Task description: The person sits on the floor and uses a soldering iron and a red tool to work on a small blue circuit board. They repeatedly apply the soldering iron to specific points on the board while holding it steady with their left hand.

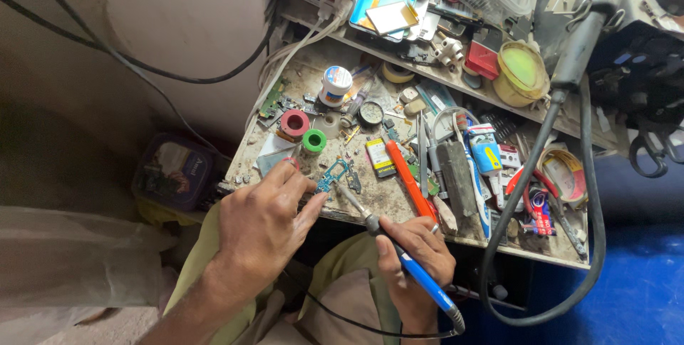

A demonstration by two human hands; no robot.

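Note:
My right hand (417,259) grips a blue-handled soldering iron (406,263), its metal tip pointing up-left at a small blue circuit board (333,174) near the front edge of the cluttered workbench (370,206). My left hand (263,220) rests on the bench edge, its fingertips pressing down beside the board. Whether the tip touches the board I cannot tell. The iron's black cord loops down below my wrists over my olive-clad knees.
Red tape roll (294,123) and green roll (314,140) lie behind the board. An orange screwdriver (410,181), tweezers, a small jar (335,85) and tubes crowd the bench. A hot-air handle (591,24) with thick black cable hangs at right. A tin box (174,170) sits left.

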